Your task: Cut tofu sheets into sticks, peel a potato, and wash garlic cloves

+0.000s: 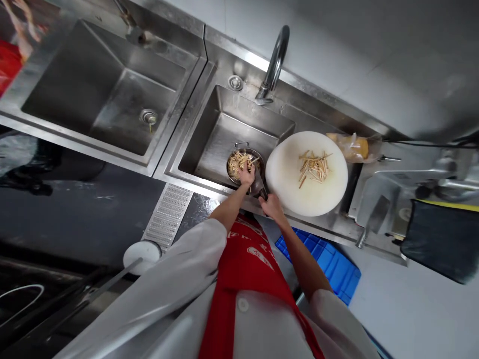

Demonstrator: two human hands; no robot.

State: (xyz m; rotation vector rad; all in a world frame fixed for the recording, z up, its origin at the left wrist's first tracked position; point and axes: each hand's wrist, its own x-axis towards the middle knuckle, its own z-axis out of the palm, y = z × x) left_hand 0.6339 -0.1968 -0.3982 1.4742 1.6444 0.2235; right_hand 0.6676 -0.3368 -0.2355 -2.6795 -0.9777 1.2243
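Steel cleaver (256, 184), its handle wrapped by your right hand (272, 206) mid-frame, probably angles aside for your left hand (246, 174), half-spread on pale strips (236, 160), hold unclear.

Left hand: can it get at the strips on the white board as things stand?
Likely yes: the strips lie uncovered, and the white board is right beside the metal pot where the left hand is. The knife in the right hand is partly in the way, between left hand and board.
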